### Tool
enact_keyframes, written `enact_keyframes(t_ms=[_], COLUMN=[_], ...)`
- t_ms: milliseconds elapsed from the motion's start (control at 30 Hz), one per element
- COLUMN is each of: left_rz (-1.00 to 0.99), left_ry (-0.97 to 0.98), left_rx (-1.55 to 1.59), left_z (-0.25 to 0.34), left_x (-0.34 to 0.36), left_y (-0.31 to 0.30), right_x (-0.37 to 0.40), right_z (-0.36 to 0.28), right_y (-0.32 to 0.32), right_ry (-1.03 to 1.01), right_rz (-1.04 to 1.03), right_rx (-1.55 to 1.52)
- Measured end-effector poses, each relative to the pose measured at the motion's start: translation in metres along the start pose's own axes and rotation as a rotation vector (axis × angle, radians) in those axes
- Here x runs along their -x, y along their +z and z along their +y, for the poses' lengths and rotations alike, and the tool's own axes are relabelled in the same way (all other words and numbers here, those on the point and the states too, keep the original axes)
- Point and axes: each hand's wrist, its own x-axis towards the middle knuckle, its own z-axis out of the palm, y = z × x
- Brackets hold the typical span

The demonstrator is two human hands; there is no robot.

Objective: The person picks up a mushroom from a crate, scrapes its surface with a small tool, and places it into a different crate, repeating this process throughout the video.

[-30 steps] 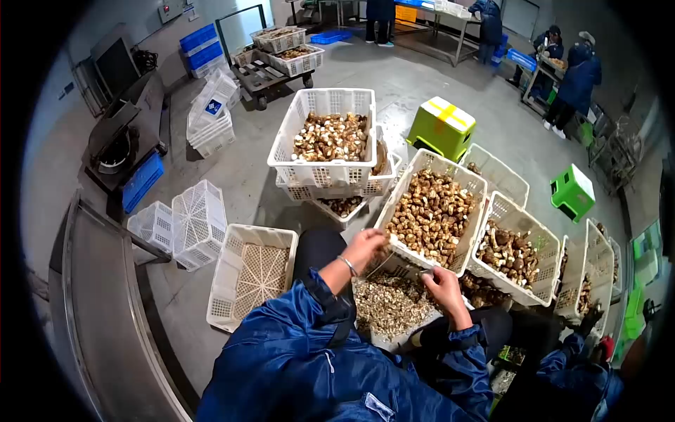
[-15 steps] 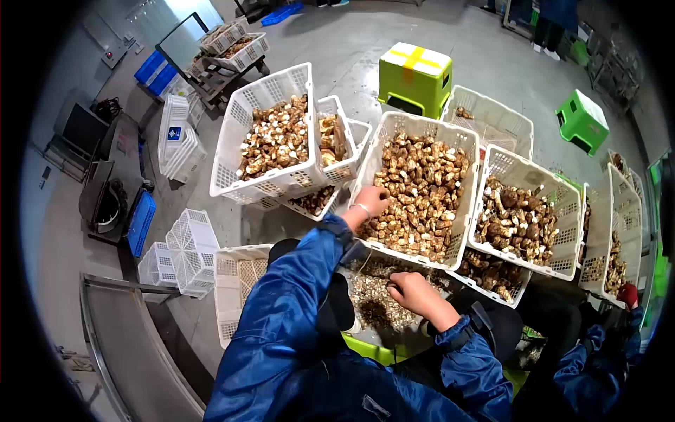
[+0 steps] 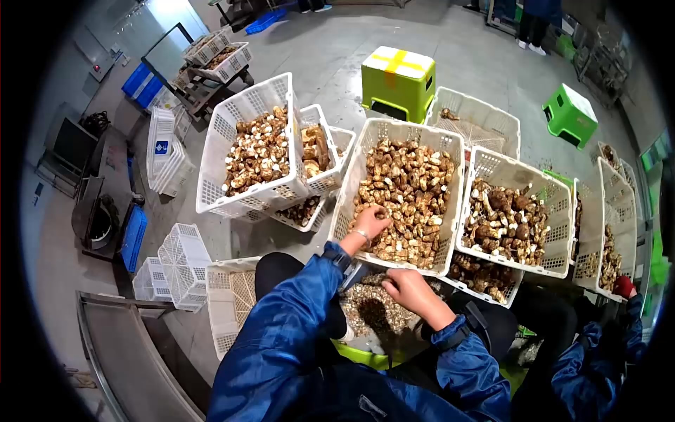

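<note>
My left hand (image 3: 371, 223) is over the near left part of a white perforated crate (image 3: 457, 204) filled with brown-and-white mushrooms (image 3: 404, 190). Its fingers are curled together among the mushrooms, and what they hold is hidden. Just below that crate's near rim, my right hand (image 3: 416, 294) is closed with the thumb against the fingers. I cannot make out anything inside it. Pale trimmings (image 3: 373, 309) lie in a heap beneath the right hand, between my knees.
On the left, a crate of mushrooms (image 3: 256, 151) rests on others; another mushroom crate (image 3: 510, 218) stands on the right. A green stool (image 3: 397, 84) is behind. A co-worker's red-gloved hand (image 3: 624, 287) is at far right. Stacked white crates (image 3: 184, 264) stand left.
The whole view has shifted a little. My left hand has moved from near the crate's left rim toward its near side, over the mushrooms. My right hand stays closed below the rim.
</note>
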Motion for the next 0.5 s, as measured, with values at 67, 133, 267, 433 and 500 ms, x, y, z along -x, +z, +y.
enact_keyframes(t_ms=[67, 133, 267, 433, 500], left_rz=[0.055, 0.048, 0.112, 0.114, 0.136], left_ry=[0.088, 0.09, 0.111, 0.126, 0.122], left_rx=[0.072, 0.203, 0.35, 0.337, 0.364], left_z=[0.029, 0.054, 0.099, 0.106, 0.109], left_x=[0.044, 0.086, 0.16, 0.213, 0.226], left_y=[-0.027, -0.052, -0.082, -0.083, -0.082], right_x=[-0.004, -0.007, -0.004, 0.015, 0.024], right_z=[-0.001, -0.009, -0.011, -0.036, -0.046], right_y=[0.0, 0.0, 0.007, 0.027, 0.033], right_ry=[0.076, 0.094, 0.116, -0.005, 0.092], right_rz=[0.104, 0.299, 0.464, 0.485, 0.475], right_rx=[-0.05, -0.063, -0.123, -0.171, -0.226])
